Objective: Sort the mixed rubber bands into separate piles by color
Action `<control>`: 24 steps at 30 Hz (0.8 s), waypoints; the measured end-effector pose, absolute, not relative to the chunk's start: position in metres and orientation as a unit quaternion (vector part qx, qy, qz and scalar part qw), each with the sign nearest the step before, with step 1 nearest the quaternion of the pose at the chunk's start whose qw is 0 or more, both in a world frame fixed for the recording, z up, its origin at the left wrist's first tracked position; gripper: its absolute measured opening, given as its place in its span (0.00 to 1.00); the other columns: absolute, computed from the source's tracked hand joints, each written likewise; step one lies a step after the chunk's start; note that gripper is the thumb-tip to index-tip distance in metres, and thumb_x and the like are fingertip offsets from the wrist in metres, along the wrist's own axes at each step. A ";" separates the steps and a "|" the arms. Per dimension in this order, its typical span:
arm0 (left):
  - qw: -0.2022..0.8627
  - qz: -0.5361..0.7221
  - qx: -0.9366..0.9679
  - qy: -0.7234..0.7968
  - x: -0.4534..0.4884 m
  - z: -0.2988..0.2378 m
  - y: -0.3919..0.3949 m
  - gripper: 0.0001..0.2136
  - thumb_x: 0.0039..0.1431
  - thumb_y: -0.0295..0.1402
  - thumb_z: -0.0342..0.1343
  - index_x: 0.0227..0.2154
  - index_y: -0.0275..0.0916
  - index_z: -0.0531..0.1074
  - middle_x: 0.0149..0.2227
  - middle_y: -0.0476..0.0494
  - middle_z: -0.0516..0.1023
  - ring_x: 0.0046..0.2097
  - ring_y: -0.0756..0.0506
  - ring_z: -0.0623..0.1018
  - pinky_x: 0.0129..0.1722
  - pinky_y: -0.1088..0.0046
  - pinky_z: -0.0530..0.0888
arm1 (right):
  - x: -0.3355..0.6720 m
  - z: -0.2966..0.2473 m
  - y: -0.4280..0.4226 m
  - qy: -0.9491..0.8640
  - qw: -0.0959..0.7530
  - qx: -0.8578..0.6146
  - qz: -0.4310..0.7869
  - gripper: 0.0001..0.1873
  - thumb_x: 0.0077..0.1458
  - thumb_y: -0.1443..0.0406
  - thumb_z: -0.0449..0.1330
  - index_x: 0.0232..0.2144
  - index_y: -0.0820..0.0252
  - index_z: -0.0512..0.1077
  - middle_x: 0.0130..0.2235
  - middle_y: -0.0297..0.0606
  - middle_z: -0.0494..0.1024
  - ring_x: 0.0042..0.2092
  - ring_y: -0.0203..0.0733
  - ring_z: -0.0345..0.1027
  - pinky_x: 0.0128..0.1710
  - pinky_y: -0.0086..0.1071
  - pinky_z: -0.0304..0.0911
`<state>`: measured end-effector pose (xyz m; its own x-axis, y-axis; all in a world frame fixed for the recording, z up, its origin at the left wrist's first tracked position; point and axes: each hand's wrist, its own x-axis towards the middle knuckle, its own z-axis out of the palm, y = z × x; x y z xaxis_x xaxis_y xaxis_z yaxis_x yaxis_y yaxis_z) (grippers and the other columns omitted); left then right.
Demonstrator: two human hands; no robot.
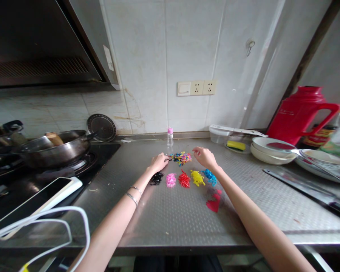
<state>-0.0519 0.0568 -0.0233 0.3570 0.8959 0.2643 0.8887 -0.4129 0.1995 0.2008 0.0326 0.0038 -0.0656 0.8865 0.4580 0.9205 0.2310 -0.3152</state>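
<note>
My left hand (159, 162) reaches to the left edge of a mixed pile of small coloured rubber bands (181, 158). Its fingers are closed together, with a dark bit showing at the tips that is too small to name. Right of that pile, my right hand (204, 157) hovers with curled, pinched fingers; whatever is in them is hidden. Nearer to me lies a row of single-colour piles: black bands (157, 178), pink bands (171, 180), red bands (184, 179), yellow bands (197, 178) and blue bands (209, 177). The blue pile lies beside my right wrist.
Behind the mixed pile stands a clear bottle with a pink cap (170, 136). A red heart-shaped mark (214, 202) shows near my right forearm. Bowls (272, 155), a knife (300, 187) and a red thermos (297, 113) occupy the right; a pan (59, 149) and phone (36, 204) the left.
</note>
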 end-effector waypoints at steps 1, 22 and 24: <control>0.010 0.165 0.824 0.542 -0.051 -0.022 0.057 0.13 0.56 0.37 0.46 0.40 0.45 0.73 0.39 0.44 0.71 0.38 0.47 0.72 0.36 0.74 0.66 | 0.201 0.004 0.033 -0.728 0.285 -0.622 -0.029 0.15 0.50 0.64 0.49 0.38 0.52 0.71 0.38 0.33 0.75 0.37 0.38 0.67 0.33 0.27 0.58; 0.256 0.176 0.825 0.472 -0.092 0.016 0.065 0.10 0.42 0.34 0.54 0.25 0.32 0.76 0.26 0.44 0.77 0.29 0.49 0.72 0.30 0.77 0.66 | 0.199 -0.005 0.031 -0.760 0.172 -0.627 0.002 0.16 0.52 0.63 0.49 0.40 0.53 0.72 0.42 0.39 0.75 0.42 0.41 0.67 0.36 0.28 0.60; 0.303 0.119 0.816 0.477 -0.101 0.025 0.061 0.10 0.40 0.34 0.56 0.24 0.33 0.76 0.24 0.46 0.75 0.24 0.52 0.69 0.24 0.79 0.63 | 0.199 -0.010 0.032 -0.769 0.174 -0.615 0.009 0.17 0.53 0.62 0.49 0.45 0.52 0.70 0.44 0.39 0.74 0.44 0.41 0.66 0.38 0.28 0.60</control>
<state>-0.1011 0.0607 0.0254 0.5170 0.8506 -0.0959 0.7067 -0.3609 0.6085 0.1986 0.0319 -0.0098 -0.1822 0.9491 0.2568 0.9430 0.2427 -0.2279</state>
